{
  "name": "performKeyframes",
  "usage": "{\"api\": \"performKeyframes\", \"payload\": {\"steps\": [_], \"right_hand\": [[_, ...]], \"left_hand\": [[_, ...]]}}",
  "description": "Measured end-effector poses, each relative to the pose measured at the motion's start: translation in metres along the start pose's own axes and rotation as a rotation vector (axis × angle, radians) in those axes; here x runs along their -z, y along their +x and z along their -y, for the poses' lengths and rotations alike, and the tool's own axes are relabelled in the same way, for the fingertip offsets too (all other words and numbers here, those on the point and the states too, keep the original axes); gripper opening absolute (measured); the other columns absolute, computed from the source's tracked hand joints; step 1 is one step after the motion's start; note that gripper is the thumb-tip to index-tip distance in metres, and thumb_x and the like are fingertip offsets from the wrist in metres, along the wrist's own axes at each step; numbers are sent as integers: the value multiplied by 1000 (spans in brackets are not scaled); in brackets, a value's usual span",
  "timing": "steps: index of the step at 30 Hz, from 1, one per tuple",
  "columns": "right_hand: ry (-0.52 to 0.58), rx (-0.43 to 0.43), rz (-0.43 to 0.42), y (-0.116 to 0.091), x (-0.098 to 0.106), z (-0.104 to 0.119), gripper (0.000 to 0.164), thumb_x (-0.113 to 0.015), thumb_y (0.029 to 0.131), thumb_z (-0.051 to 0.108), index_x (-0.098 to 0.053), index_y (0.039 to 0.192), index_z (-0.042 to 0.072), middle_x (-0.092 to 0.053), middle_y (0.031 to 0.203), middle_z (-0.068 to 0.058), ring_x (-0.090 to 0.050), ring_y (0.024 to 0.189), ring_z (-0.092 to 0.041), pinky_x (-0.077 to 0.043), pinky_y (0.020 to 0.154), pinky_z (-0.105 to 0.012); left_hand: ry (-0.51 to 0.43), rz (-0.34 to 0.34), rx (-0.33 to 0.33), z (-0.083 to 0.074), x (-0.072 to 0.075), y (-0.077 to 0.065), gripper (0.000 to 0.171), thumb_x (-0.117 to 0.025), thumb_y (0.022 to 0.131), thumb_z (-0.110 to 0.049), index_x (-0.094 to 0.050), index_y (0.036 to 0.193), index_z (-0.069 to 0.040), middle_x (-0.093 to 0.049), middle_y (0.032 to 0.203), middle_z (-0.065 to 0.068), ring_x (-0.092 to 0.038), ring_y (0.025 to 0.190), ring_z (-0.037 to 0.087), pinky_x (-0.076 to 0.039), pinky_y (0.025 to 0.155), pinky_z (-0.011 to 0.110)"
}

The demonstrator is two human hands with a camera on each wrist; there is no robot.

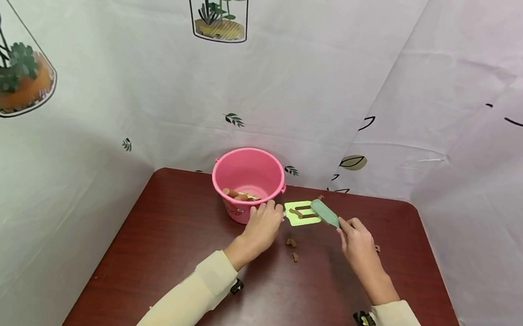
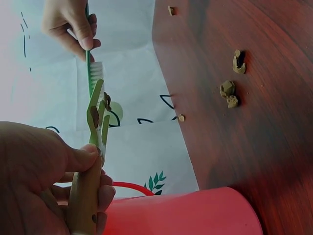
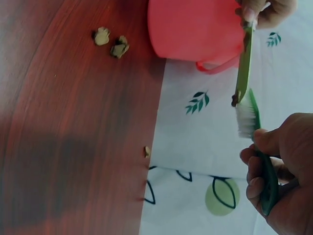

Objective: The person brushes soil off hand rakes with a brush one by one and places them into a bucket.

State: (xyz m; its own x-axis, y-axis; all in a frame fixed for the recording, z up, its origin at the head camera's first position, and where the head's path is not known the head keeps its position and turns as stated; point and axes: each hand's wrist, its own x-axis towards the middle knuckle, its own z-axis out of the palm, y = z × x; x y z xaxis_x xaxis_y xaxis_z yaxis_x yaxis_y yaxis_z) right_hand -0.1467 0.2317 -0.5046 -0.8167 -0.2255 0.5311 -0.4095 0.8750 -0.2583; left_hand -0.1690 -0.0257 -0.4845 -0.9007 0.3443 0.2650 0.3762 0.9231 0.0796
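Note:
My left hand (image 1: 262, 224) grips the wooden handle (image 2: 84, 198) of a lime-green slotted spatula (image 1: 294, 221), raised beside the bucket's right side. A small brown bit (image 2: 107, 101) clings to the spatula head. In my right hand (image 1: 360, 245) is a green brush (image 1: 325, 213) with white bristles (image 3: 245, 120), held by its handle (image 3: 268, 188). The bristles meet the far end of the spatula head in the right wrist view. A pink bucket (image 1: 251, 164) stands at the table's back, with brown and pale pieces (image 1: 235, 194) inside.
Several small brown crumpled bits (image 1: 291, 242) lie on the dark red wooden table (image 1: 174, 260), below the spatula. Another bit (image 1: 377, 248) lies beyond my right hand, and one (image 1: 321, 197) near the back edge. White patterned cloth (image 1: 306, 98) encloses the back and sides.

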Motion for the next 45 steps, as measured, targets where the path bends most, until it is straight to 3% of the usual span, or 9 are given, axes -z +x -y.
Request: {"api": "performKeyframes", "payload": {"steps": [11, 18, 24, 32, 45], "right_hand": [[28, -66, -34, -5, 3, -17, 28, -73, 90, -6, -69, 115, -15, -62, 91, -22, -64, 73, -31, -55, 61, -44], [107, -71, -68, 2, 0, -2, 27, -75, 88, -6, -72, 114, -12, -65, 90, -20, -64, 73, -28, -54, 61, -43], [135, -27, -34, 9, -2, 19, 27, -75, 89, -2, -72, 115, -10, -64, 91, -17, -62, 73, -24, -54, 61, -39], [97, 13, 27, 9, -6, 36, 28, -75, 91, 0, -71, 117, -9, -62, 93, -15, -62, 75, -21, -54, 62, -36], [1, 27, 53, 9, -9, 33, 28, -75, 90, -2, -72, 117, -9, -60, 90, -15, -63, 75, -24, -55, 62, -38]], "left_hand": [[-11, 14, 12, 2, -1, 0, 17, -67, 100, -20, -66, 106, -5, -64, 98, 10, -65, 90, 28, -53, 79, 47], [-32, 6, -3, 0, -2, 1, 18, -67, 100, -21, -66, 106, -5, -63, 97, 11, -65, 89, 28, -53, 78, 48], [-19, -17, 2, -1, -6, 3, 19, -72, 97, -21, -67, 105, -4, -63, 95, 11, -65, 88, 28, -53, 75, 47], [9, -37, 3, -3, -8, 7, 20, -75, 93, -21, -68, 103, -5, -64, 94, 10, -67, 86, 29, -54, 74, 47], [8, -2, 7, -4, -5, 8, 23, -76, 92, -21, -67, 105, -5, -63, 96, 10, -66, 89, 28, -54, 76, 48]]}}
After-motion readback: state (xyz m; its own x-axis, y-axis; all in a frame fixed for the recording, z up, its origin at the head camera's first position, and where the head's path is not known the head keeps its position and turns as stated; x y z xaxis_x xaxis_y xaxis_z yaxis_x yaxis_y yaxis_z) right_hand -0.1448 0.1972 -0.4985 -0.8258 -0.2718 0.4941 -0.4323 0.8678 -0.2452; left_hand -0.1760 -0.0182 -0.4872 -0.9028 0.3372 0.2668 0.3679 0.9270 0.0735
